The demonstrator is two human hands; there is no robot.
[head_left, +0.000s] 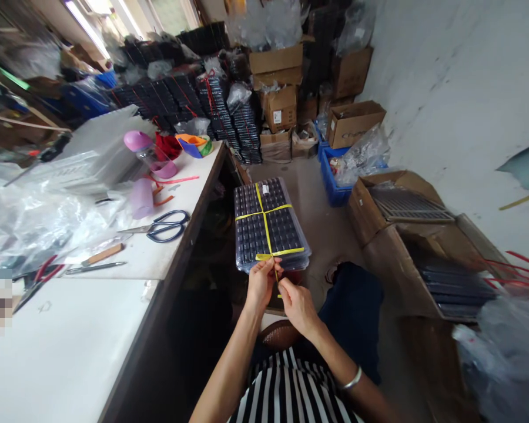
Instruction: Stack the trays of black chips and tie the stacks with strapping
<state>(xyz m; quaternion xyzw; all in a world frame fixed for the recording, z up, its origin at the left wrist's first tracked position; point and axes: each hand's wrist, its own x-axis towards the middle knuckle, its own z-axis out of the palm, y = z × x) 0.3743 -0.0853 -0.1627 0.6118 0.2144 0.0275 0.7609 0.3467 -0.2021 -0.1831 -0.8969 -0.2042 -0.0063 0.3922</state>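
A stack of black trays (249, 235) in clear plastic lies in front of me, with yellow strapping (267, 232) crossed over its top. At the stack's near edge, my left hand (262, 281) pinches the yellow strap where it crosses. My right hand (297, 302) is closed on the strap's loose end, just below and to the right of the left. Another short yellow length sticks out to the right along the near edge. A small white label (265, 190) shows near the far end of the stack. My fingers partly hide the crossing point.
On the white table (88, 329) to the left lie scissors (165, 226), pliers (39, 279), a pink-capped bottle (139, 144) and clear plastic bags. Cardboard boxes (392, 200) and a blue crate (335, 185) stand at the right. Stacked black trays (220, 106) fill the back.
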